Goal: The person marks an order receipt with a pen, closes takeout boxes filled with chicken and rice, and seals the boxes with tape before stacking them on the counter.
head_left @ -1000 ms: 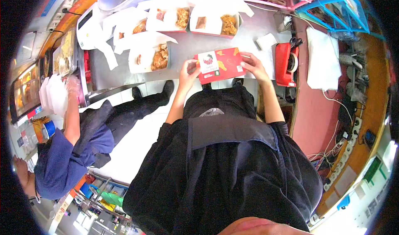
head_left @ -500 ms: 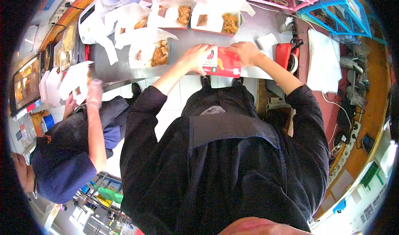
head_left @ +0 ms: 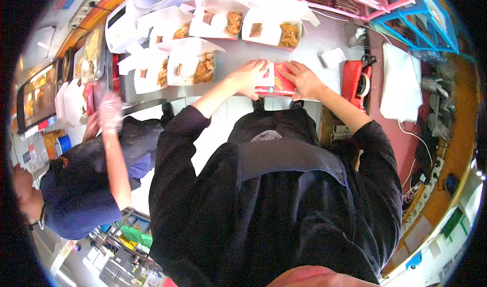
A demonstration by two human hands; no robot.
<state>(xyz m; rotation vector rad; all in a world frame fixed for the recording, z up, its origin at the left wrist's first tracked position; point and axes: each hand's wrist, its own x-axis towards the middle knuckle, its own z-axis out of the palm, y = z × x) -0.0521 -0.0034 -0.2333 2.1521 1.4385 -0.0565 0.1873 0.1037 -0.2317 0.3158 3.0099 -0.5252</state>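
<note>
A closed red and white cardboard food box [head_left: 278, 83] lies near the front edge of the metal counter. My left hand [head_left: 248, 79] grips its left end, with the thumb on the near side. Across its right end lies my right hand [head_left: 306, 81], fingers bent over the top and side. To the left stand two open white boxes: a near box [head_left: 177, 79] with fried chicken [head_left: 204, 69] and rice, and another box [head_left: 143, 86] beside it. Farther back are several more open boxes, including one [head_left: 274, 38] with fried chicken [head_left: 289, 35].
A co-worker's gloved hand [head_left: 110, 112], blurred, is at the left beside more white boxes [head_left: 73, 102]. A red tape dispenser [head_left: 352, 81] and a small white packet [head_left: 333, 58] are at the right. Pink [head_left: 350, 8] and blue racks [head_left: 436, 33] stand behind.
Another open box of chicken now stands on the counter at the left, where the co-worker no longer holds the white box. My right hand's fingers have spread farther over the red box. The view has shifted slightly.
</note>
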